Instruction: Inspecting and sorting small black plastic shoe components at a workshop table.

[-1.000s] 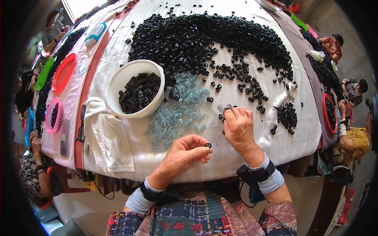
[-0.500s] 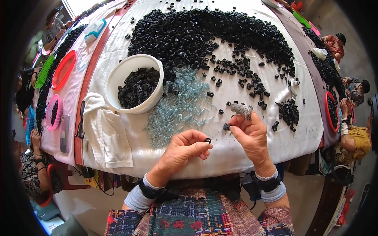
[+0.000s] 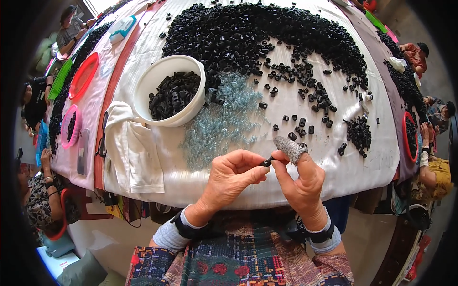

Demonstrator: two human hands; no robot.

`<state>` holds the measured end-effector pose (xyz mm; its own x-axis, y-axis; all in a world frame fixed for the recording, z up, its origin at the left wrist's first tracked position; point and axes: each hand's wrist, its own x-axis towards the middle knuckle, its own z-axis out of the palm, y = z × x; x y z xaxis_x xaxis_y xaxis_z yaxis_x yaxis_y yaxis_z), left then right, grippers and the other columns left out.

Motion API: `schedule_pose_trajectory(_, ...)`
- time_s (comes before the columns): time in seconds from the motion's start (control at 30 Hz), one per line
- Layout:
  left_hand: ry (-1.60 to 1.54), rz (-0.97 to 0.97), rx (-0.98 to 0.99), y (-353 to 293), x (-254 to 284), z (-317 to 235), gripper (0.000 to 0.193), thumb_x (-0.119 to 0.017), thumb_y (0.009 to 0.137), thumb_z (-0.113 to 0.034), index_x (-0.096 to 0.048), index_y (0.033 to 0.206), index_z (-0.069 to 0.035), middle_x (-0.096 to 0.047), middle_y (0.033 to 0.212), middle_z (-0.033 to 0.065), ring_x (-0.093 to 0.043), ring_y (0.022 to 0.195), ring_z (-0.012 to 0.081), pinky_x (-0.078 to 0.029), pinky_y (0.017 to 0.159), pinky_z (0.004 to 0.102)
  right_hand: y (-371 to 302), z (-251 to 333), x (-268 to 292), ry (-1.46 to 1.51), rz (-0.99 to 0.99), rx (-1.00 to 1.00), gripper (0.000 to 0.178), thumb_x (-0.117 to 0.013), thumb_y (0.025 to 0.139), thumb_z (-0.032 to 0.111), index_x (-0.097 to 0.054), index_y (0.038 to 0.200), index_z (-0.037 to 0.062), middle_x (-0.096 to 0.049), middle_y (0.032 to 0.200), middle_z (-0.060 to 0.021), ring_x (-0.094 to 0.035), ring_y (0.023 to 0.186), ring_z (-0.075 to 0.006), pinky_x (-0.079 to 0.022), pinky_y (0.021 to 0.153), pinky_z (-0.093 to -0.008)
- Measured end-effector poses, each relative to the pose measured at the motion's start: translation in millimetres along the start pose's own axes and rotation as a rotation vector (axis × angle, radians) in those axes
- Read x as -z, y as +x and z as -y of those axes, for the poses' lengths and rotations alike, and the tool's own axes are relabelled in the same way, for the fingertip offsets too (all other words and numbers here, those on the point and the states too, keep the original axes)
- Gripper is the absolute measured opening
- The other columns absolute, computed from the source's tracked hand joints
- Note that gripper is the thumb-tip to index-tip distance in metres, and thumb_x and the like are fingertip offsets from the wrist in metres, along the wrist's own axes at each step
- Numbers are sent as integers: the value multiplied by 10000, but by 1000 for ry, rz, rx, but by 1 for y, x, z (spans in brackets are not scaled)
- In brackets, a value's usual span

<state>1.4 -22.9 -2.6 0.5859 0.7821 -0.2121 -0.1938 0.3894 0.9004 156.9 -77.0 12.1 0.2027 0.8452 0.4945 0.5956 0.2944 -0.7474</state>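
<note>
Near the table's front edge, my left hand [image 3: 234, 176] is closed in a pinch on a small black plastic part [image 3: 265, 163]. My right hand [image 3: 301, 183], also pinched, holds another small black part [image 3: 271, 158] against it at the fingertips. The two parts touch, though fingers cover much of them. A grey speckled fabric sleeve [image 3: 288, 147] covers a finger of my right hand. Just beyond my hands lies a tangle of thin metal springs [image 3: 222, 124]. Several loose black parts [image 3: 300, 130] are scattered beyond the sleeved finger.
A white bowl [image 3: 200, 95] of black parts stands at the left of the springs. Behind is a wide heap of black parts [image 3: 267, 28]; a smaller pile [image 3: 359, 132] lies at right. A white cloth [image 3: 131, 152] hangs over the front edge. Other people sit at side tables.
My hands have come together, bringing the two black parts into contact. My right hand has moved down and left from near the loose parts. The whole view has shifted slightly.
</note>
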Motion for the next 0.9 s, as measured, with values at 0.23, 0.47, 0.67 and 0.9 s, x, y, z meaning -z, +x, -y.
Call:
schedule_pose_trajectory(0.23,80,-73,-52,-2,-3,6,173,-678,814,-41,-630,960,38,-666,827,81,-635,730,115,-528,657,233,-5,0,-6,-106,-24,90,229,-680,698,-79,-614,909,-18,-606,765,-155,-597,640,-317,-489,573,-356)
schedule_pose_trajectory(0.47,178,-100,-65,-2,-2,11,183,-681,815,-55,-633,966,35,-668,824,77,-634,725,111,-528,650,228,-7,0,-8,-161,16,158,265,-663,675,-93,-591,924,-38,-552,755,-168,-550,637,-337,-464,552,-380)
schedule_pose_trajectory(0.67,187,-115,-18,-3,-4,10,180,-659,828,-54,-625,974,44,-671,853,77,-631,756,101,-524,680,225,-12,2,-11,-209,53,113,220,-626,667,-115,-570,866,-39,-535,735,-178,-533,620,-345,-448,540,-394)
schedule_pose_trajectory(0.9,132,-113,27,-2,-3,11,155,-663,819,-67,-636,932,36,-667,801,69,-621,693,99,-513,631,223,-16,-3,-12,-197,63,113,209,-643,666,-80,-558,854,-47,-535,743,-191,-528,629,-366,-451,552,-413)
